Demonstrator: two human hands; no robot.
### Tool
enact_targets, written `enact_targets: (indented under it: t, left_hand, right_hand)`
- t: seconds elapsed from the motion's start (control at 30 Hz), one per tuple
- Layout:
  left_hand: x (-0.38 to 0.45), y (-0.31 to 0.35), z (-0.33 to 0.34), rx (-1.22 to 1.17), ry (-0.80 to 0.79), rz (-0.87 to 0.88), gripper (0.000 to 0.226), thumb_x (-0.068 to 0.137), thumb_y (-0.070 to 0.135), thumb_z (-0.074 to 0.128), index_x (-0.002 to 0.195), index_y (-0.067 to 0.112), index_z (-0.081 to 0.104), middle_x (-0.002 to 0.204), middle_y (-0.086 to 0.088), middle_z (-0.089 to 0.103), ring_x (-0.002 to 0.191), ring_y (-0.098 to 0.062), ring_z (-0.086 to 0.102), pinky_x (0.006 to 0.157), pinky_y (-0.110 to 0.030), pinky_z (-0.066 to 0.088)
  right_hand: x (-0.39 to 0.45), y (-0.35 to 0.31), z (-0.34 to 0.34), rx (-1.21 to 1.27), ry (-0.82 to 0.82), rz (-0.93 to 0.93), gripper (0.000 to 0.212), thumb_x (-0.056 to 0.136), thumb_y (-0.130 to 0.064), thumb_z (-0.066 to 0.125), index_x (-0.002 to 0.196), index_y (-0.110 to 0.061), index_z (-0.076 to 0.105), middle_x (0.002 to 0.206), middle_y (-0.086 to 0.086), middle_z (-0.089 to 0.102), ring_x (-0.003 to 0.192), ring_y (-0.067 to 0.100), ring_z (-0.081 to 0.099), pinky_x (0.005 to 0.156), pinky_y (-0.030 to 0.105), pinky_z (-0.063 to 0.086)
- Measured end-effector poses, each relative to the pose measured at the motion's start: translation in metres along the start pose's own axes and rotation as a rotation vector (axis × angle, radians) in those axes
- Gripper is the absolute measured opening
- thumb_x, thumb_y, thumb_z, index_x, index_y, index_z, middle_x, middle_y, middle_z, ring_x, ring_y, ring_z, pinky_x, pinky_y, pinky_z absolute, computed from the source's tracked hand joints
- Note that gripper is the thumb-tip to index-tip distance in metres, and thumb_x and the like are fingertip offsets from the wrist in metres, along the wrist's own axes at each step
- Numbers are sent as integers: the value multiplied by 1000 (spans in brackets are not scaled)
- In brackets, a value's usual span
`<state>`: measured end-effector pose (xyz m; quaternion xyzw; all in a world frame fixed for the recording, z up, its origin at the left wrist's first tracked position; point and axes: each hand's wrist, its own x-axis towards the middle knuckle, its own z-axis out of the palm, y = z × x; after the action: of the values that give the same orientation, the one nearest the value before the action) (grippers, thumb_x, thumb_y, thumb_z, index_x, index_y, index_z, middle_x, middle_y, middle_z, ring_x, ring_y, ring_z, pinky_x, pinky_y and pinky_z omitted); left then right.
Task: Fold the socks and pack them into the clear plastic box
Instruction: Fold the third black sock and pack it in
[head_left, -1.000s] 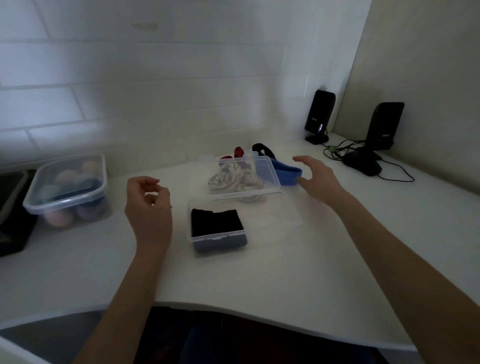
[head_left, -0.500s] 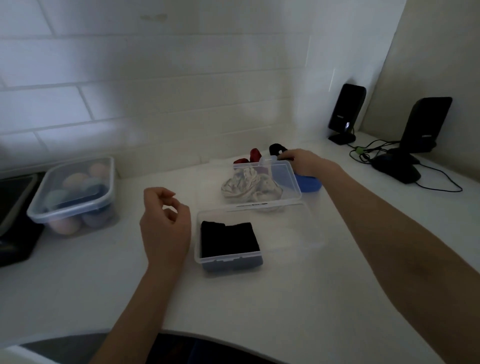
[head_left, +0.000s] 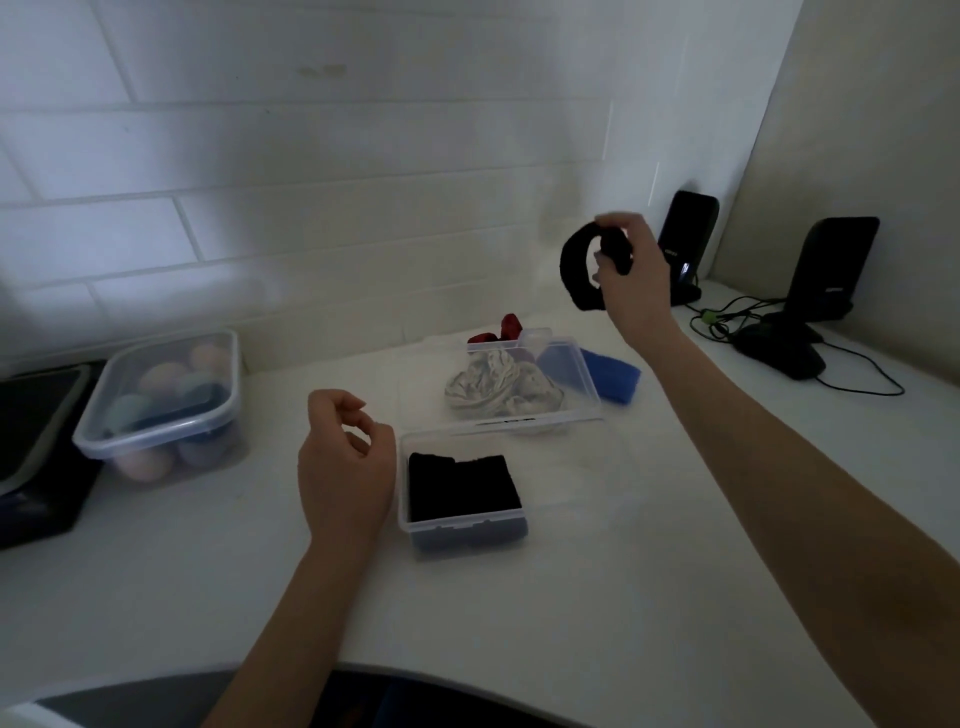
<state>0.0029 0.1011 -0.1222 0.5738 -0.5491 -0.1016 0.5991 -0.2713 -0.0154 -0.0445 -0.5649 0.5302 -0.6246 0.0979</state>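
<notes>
Black sock (head_left: 575, 270) hangs curled in the air, pinched by the right hand (head_left: 631, 275) above the counter (head_left: 675, 571). The left hand (head_left: 343, 462), loosely curled, holds nothing beside the box (head_left: 462, 525). Fetching step; next comes laying it flat to fold.

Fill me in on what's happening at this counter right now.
A person is packing socks into a clear plastic box on the white counter. The right hand holds a black sock up in the air, above the unfolded pile: a grey sock, a red one and a blue one. The left hand hovers beside the box, loosely curled and holding nothing. One folded black sock is already inside.
</notes>
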Motion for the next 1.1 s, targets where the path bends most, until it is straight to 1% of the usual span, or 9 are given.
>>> enact_targets:
  t: [0.23, 0.3, 0.4, 0.47, 0.57, 0.67, 0.77, 0.9, 1.1]
  left_hand:
    - [-7, 24, -12, -69, 86, 36, 14, 84, 6, 54, 93, 13, 47, 77, 3, 52, 61, -8, 50, 59, -37, 48]
    - [-10, 46, -18, -143, 115, 152, 15, 82, 6, 56, 91, 16, 47, 74, 9, 50, 62, -5, 50, 58, -23, 44]
    - [-18, 87, -23, -249, 42, 267, 14, 81, 10, 60, 87, 18, 50, 72, 16, 53, 61, -2, 52, 58, -11, 42]
    - [-22, 112, -19, -316, -164, 178, 9, 85, 24, 61, 78, 19, 59, 69, 13, 61, 63, -1, 58, 61, -11, 45]
    - [-19, 131, -10, -460, -552, -172, 32, 86, 46, 54, 67, 28, 73, 74, 3, 74, 76, -13, 70, 74, -28, 55]
    - [-22, 134, -11, -595, -645, -320, 25, 83, 36, 63, 90, 14, 74, 91, -9, 76, 90, -24, 71, 85, -37, 55]
    - [-28, 132, -17, -760, -637, -378, 15, 86, 16, 62, 96, 8, 70, 93, -13, 74, 87, -27, 72, 76, -40, 57]
    - [-24, 126, -25, -689, -589, -333, 16, 86, 12, 59, 88, 17, 74, 84, -5, 75, 78, -24, 70, 72, -41, 57]
    - [-19, 118, -36, -674, -608, -213, 24, 88, 8, 57, 104, 24, 66, 87, 6, 76, 81, -13, 72, 66, -28, 59]
  right_hand:
    - [-51, -95, -38, 169, -167, 0, 66, 82, 2, 59, 135, -29, 36, 102, 3, 58, 89, 16, 64, 66, 13, 52]
    - [-76, -113, -46, 269, -217, 58, 68, 82, 4, 61, 135, -29, 34, 102, 6, 60, 84, 12, 67, 64, 13, 52]
    - [-114, -129, -50, 360, -289, 105, 66, 80, 8, 63, 132, -27, 39, 91, 6, 61, 79, 14, 67, 72, 30, 59]
    - [-137, -136, -48, 325, -350, 116, 66, 78, 7, 65, 129, -28, 42, 85, 6, 61, 75, 13, 64, 75, 37, 59]
    - [-161, -149, -49, 262, -444, 115, 66, 79, 5, 66, 131, -28, 40, 86, 8, 60, 72, 2, 63, 66, 17, 53]
    - [-176, -155, -54, 185, -489, 89, 65, 80, -1, 68, 131, -29, 39, 99, 6, 58, 85, 0, 62, 69, 13, 53]
    - [-187, -153, -56, 167, -518, 99, 58, 81, -12, 70, 128, -31, 43, 107, 1, 61, 98, 8, 62, 77, 22, 57]
    - [-190, -153, -49, 534, -403, 346, 39, 88, -12, 62, 123, -23, 49, 94, 2, 71, 83, 2, 69, 65, 13, 52]
    - [-196, -145, -22, 620, -181, 329, 31, 87, -2, 61, 113, -19, 55, 79, 0, 65, 80, 12, 67, 78, 27, 56]
